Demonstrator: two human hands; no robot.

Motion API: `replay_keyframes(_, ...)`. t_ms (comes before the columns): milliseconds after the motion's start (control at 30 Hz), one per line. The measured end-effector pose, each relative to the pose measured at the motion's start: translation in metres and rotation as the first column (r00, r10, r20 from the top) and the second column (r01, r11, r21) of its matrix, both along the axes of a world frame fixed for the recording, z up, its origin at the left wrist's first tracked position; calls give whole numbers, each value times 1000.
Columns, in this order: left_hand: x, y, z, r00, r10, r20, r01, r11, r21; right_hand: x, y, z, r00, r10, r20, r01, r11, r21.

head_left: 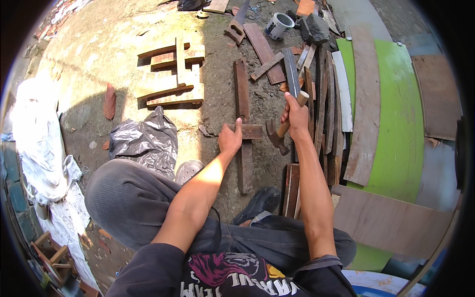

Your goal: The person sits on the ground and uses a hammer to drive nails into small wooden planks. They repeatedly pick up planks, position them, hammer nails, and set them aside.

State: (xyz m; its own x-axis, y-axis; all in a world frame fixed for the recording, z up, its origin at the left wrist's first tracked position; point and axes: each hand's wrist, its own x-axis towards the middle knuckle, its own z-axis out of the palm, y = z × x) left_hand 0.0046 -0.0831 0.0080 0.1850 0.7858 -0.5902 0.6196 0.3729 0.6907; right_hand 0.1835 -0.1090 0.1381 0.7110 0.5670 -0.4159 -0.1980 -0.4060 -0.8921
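Observation:
A long dark wooden plank point(242, 94) lies on the ground in front of me, pointing away. A short wooden block point(253, 131) crosses it near its middle. My left hand point(230, 139) grips the block's left end, thumb stretched along the plank; the other fingers are partly hidden. Just right of the plank, my right hand point(297, 118) is closed around the wooden handle of a claw hammer point(276, 138). The hammer's head hangs beside the block, apart from it, and the handle's butt sticks up past my thumb.
Nailed-looking wooden pieces point(170, 94) lie at the far left, near a black plastic bag point(146, 136). A handsaw point(235, 30), a paint can point(279, 25) and a rock point(314, 28) lie farther off. Narrow boards point(329, 109) and a green panel point(398, 123) crowd the right.

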Motion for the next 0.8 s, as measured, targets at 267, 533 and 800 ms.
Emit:
replay_keyframes(267, 2, 2, 4, 1000, -21, 22, 21, 1000, 2, -19, 102, -17, 975, 124, -183, -171, 948, -268)
replay_keyframes(533, 3, 1, 6, 999, -35, -6, 35, 999, 1, -13, 137, -56, 977, 95, -193, -165, 906, -389)
replay_keyframes(800, 8, -1, 4, 996, 86, -8, -86, 996, -36, -17, 109, -41, 972, 27, -235, -92, 958, -271)
